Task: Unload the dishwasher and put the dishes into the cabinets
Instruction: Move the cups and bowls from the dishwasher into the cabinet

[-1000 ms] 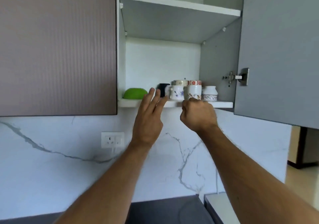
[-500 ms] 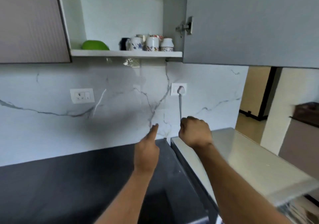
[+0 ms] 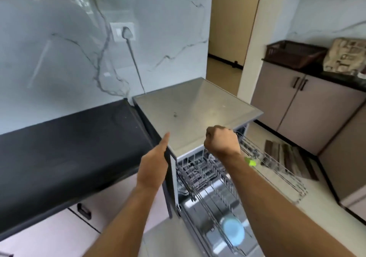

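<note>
Hands lowered from the wall cabinet to the open stainless-steel dishwasher: left hand, fingers straight and together, empty; right hand, fingers curled, holding nothing. Next dish probably the pale-blue round plate in the lower wire rack. Extended upper wire rack narrows the right-side approach; black bench lies left.

- The dishwasher is a freestanding unit with a flat steel-grey top, its door open.
- The upper rack, grey wire, is pulled out to the right; a small green thing lies near its inner end.
- The lower rack is pulled out over the door, with a pale blue round dish at its front end.
</note>
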The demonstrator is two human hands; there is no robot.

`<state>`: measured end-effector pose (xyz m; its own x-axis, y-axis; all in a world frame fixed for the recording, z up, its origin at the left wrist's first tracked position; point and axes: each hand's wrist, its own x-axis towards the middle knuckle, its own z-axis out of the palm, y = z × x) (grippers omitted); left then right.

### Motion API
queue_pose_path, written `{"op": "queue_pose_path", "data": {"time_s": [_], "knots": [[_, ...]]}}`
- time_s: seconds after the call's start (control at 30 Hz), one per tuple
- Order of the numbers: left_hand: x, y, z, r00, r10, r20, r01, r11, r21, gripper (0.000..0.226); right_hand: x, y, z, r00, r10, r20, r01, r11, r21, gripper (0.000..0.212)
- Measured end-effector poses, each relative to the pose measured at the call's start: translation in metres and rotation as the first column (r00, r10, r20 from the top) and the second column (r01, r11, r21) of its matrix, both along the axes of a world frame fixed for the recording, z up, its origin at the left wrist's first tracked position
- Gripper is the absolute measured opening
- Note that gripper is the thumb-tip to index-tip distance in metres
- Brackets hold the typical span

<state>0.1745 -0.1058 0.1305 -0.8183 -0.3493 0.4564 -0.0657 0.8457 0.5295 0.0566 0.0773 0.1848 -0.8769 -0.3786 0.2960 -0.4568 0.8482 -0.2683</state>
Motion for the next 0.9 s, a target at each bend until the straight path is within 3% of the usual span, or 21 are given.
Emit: {"op": "queue_pose_path", "data": {"time_s": [0.17, 0.4, 0.57, 0.67, 0.9], "knots": [[0.02, 0.067, -0.049, 0.956, -0.212, 0.204, 0.234, 0.968, -0.091, 0.104, 0.024, 0.063, -0.063, 0.975, -0.112, 0.192, 0.11, 0.994, 0.02, 0.019], [0.019, 0.102, -0.088, 0.903, -0.267, 0.336, 0.309, 0.948, -0.078, 0.096, 0.05, 0.11, -0.132, 0.904, -0.224, 0.364, 0.227, 0.973, 0.034, 0.02], [0.023, 0.117, -0.121, 0.856, -0.305, 0.418, 0.35, 0.936, -0.033, 0.09, 0.065, 0.136, -0.183, 0.792, -0.309, 0.527, 0.325, 0.943, 0.064, 0.023], [0.024, 0.128, -0.151, 0.827, -0.307, 0.471, 0.338, 0.941, 0.02, 0.083, 0.067, 0.146, -0.215, 0.756, -0.295, 0.584, 0.285, 0.952, 0.112, 0.034], [0.033, 0.158, -0.223, 0.792, -0.327, 0.516, 0.334, 0.939, 0.083, 0.081, 0.07, 0.167, -0.299, 0.744, -0.224, 0.63, -0.013, 0.937, 0.349, 0.071]]}}
